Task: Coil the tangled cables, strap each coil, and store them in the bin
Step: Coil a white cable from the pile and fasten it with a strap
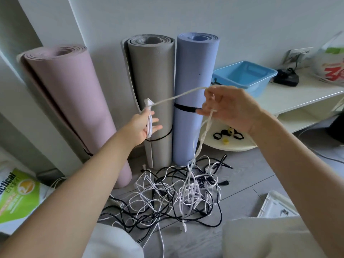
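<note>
Head view: left hand (147, 125) out front, fingers loosely spread with a few loops of white cable (178, 96) draped over the palm. Right hand (229, 108) pinches the same cable up high, fingers closed on it; a taut run spans between the hands. Rest of it drops into the tangled black-and-white cable pile (176, 192) on the floor. Blue bin (243, 77) sits on the white shelf (297, 95), well apart.
</note>
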Motion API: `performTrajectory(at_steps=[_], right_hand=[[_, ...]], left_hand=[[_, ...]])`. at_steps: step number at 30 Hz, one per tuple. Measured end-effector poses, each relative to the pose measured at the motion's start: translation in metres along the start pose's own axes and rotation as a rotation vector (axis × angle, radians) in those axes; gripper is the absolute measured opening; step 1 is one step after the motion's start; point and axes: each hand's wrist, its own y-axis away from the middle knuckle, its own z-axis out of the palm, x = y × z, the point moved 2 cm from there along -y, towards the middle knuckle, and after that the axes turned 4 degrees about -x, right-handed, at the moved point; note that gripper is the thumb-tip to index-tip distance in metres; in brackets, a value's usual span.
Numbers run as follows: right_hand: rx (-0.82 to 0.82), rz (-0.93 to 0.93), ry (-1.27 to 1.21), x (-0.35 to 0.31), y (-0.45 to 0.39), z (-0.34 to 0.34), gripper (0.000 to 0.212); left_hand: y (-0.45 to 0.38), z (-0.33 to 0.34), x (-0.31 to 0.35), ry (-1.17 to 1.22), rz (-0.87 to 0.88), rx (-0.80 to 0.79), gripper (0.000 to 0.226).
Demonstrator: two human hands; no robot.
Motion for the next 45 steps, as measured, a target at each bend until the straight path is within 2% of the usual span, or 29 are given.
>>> performTrajectory(at_steps=[2,5,8,10,14,17,20,22,24,25,26,28,31,33,36,38,41,43,45], right_hand=[[-0.07,0.054,0.158,0.002,0.002,0.0,0.014],[-0.1,0.167,0.427,0.014,0.006,-0.01,0.017],[-0.158,0.305,0.486,0.033,0.01,-0.014,0.019],[-0.245,0.406,0.51,0.045,0.012,-0.009,0.019],[-0.393,0.568,0.673,0.07,0.014,0.011,0.032],[-0.325,0.665,0.895,0.082,0.009,0.013,0.059],[-0.16,0.628,1.226,0.081,0.005,-0.004,0.065],[-0.068,0.588,1.366,0.074,0.006,-0.015,0.058],[-0.032,0.533,1.476,0.066,0.008,-0.022,0.038],[-0.015,0.474,1.519,0.062,0.008,-0.024,0.035],[-0.003,0.419,1.549,0.061,0.007,-0.025,0.04],[0.069,0.345,1.564,0.06,0.005,-0.031,0.046],[0.178,0.313,1.605,0.056,0.004,-0.035,0.025],[0.227,0.303,1.603,0.053,0.002,-0.034,0.018],[0.248,0.24,1.584,0.05,-0.002,-0.028,0.034],[0.266,0.186,1.552,0.048,-0.005,-0.023,0.04],[0.259,0.157,1.489,0.048,-0.008,-0.018,0.04],[0.227,0.18,1.461,0.049,-0.008,-0.021,0.042],[0.219,0.228,1.477,0.047,-0.006,-0.027,0.042]], left_hand=[[0.001,0.003,0.008,0.168,0.047,-0.019,0.046],[0.007,0.0,0.026,0.327,0.137,-0.124,0.038],[0.01,-0.002,0.041,0.478,0.206,-0.284,0.028],[0.013,0.005,0.044,0.584,0.22,-0.344,0.029],[0.022,0.039,0.044,0.577,0.176,-0.442,0.035],[0.034,0.061,0.044,0.429,0.091,-0.603,0.04],[0.049,0.07,0.028,0.103,-0.082,-0.75,0.041],[0.059,0.063,0.009,-0.177,-0.242,-0.839,0.041],[0.065,0.052,-0.008,-0.439,-0.405,-0.925,0.043],[0.065,0.045,-0.015,-0.536,-0.477,-0.94,0.044],[0.063,0.039,-0.021,-0.621,-0.536,-0.941,0.045],[0.059,0.029,-0.03,-0.795,-0.593,-0.912,0.044],[0.048,0.017,-0.04,-0.924,-0.576,-0.725,0.043],[0.038,0.013,-0.038,-0.855,-0.512,-0.559,0.044],[0.028,0.012,-0.031,-0.726,-0.376,-0.377,0.043],[0.024,0.015,-0.026,-0.764,-0.233,-0.26,0.036],[0.012,0.014,-0.016,-0.816,-0.004,-0.082,0.039],[0.006,0.013,-0.009,-0.724,0.063,-0.01,0.038],[0.001,0.009,0.0,-0.531,0.052,0.081,0.04]])
